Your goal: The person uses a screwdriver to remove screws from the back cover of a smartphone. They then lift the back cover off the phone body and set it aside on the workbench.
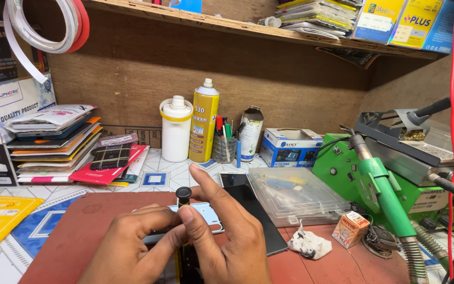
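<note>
Two boxes, a blue-white box (290,146) and a small orange box (350,229), flank the clear case (295,197).

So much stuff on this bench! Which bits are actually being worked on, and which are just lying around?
In use:
left hand and right hand, both on a small metal plate
black-capped tool, upright between the fingers
dark phone panel, under the right hand

Lying about:
yellow spray can
white bottle
pen cup
clear plastic case
crumpled cloth
green hot-air handle
</note>
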